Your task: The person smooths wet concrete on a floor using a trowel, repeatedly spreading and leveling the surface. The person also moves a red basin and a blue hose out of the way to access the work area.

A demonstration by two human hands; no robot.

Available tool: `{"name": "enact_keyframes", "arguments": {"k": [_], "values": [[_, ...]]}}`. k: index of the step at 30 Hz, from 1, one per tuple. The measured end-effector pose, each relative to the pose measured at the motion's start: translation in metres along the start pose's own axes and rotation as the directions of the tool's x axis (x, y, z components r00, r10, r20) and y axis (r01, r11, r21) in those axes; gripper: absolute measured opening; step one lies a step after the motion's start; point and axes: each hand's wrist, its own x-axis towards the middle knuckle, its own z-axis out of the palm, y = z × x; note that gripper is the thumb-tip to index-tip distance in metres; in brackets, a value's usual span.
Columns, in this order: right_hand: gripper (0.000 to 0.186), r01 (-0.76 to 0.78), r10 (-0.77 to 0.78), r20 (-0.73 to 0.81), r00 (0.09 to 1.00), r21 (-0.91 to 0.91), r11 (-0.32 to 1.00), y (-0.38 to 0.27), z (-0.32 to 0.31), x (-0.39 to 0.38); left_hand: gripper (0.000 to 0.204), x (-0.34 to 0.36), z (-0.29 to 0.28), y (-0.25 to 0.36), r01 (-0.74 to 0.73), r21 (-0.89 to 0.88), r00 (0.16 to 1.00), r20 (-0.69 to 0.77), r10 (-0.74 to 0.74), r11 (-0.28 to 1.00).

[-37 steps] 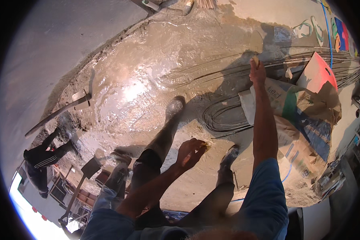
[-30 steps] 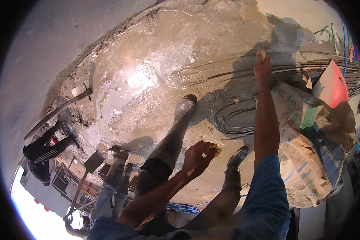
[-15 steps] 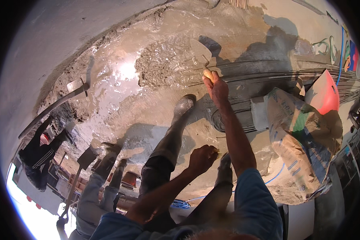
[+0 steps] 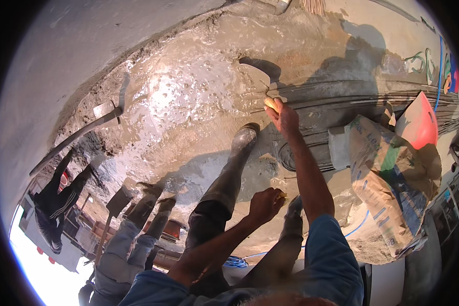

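My right hand (image 4: 284, 120) is closed around the wooden handle of a trowel (image 4: 271, 104). Its blade rests at or just above the wet grey mortar (image 4: 199, 76) on the floor; mortar coats the metal, so its outline is hard to make out. My left hand (image 4: 265, 205) hangs lower, near my knees, in a fist. Something small and yellowish shows at its fingers, too little of it to name. One of my mud-smeared boots (image 4: 246, 137) stands on the floor between the mortar and my right forearm.
A hoe (image 4: 76, 133) leans at the left by the wall. Long steel rods (image 4: 341, 102) run rightward beside a paper sack (image 4: 387, 188) and a red container (image 4: 423, 127). At lower left, a co-worker in grey trousers (image 4: 115, 260) has a shovel (image 4: 118, 204); another person in dark clothes (image 4: 56, 204) is beyond.
The lumpy mortar heap left of the trowel now lies flatter, wetter and spread out. The trowel's blade has turned, and my right hand has shifted slightly rightward and down in the view.
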Motion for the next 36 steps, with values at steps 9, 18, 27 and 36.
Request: {"name": "enact_keyframes", "arguments": {"k": [9,18,27,36], "values": [[0.045,-0.406,0.392,0.164,0.905,0.060,0.912,0.002,-0.013,0.009,0.028,-0.003,0.012,-0.009,0.028,0.072,0.997,0.064,-0.033,0.997],[0.040,-0.405,0.352,0.265,0.898,0.183,0.896,-0.055,-0.073,-0.112,0.027,-0.017,0.021,-0.028,0.041,0.149,0.998,0.050,-0.049,0.988],[0.045,-0.805,0.847,0.227,0.480,-0.270,0.528,0.021,-0.238,-0.370,0.031,-0.063,0.010,-0.025,-0.033,-0.177,0.992,0.115,0.054,0.984],[0.034,-0.995,0.990,-0.143,0.010,0.097,0.024,0.044,-0.324,-0.630,0.026,-0.121,0.032,0.153,-0.282,0.119,0.959,0.068,0.275,0.952]]}}
